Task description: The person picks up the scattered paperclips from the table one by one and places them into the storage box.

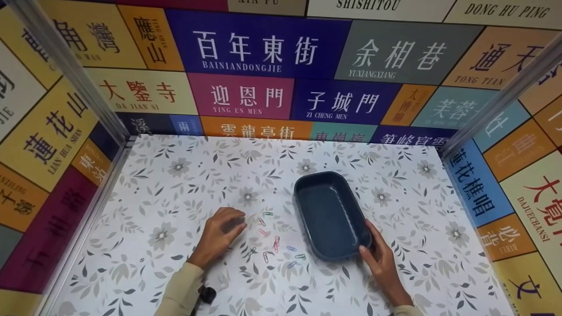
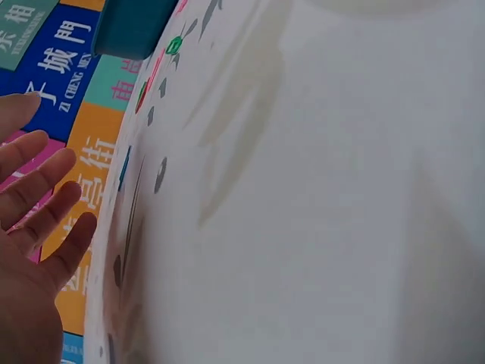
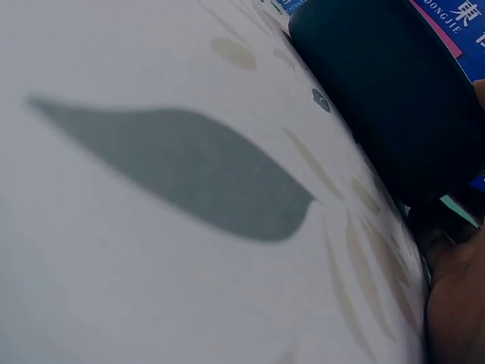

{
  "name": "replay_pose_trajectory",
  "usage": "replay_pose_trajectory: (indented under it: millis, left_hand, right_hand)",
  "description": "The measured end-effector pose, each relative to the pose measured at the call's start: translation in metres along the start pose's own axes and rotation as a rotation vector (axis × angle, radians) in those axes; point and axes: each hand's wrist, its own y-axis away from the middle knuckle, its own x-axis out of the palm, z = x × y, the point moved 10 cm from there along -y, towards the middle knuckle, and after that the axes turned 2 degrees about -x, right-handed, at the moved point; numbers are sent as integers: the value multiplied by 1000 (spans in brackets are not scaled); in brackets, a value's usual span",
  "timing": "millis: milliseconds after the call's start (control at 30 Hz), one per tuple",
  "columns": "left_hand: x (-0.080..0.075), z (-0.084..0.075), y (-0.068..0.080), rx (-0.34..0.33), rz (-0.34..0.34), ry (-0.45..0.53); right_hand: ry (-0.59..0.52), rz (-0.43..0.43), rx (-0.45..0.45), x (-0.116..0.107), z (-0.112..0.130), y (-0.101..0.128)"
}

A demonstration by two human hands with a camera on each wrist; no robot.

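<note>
A dark blue rectangular dish [image 1: 329, 215] with rounded corners lies at a slant on the table. My right hand [image 1: 383, 259] grips its near right corner, thumb at the rim and fingers along the outer wall. In the right wrist view the dish's outer side [image 3: 386, 91] fills the upper right, close by the hand [image 3: 458, 303]. Several coloured paper clips [image 1: 276, 244] lie scattered left of the dish. Left of those clips, my left hand [image 1: 218, 235] hovers with fingers loosely bent and nothing between them. The left wrist view shows its fingers [image 2: 38, 186] spread apart.
The table is covered with a white leaf-and-flower cloth [image 1: 162, 237]. Walls of coloured panels with Chinese place names [image 1: 259, 48] close off the back and both sides, with metal posts [image 1: 505, 96] at the corners. A small black object [image 1: 207, 294] sits at the left wrist.
</note>
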Motion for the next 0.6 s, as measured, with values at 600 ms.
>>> replay_pose_trajectory:
  millis: [600]
  left_hand:
    - [-3, 27, 10, -41, 83, -113]
  right_hand:
    - [-36, 8, 24, 0, -1, 1]
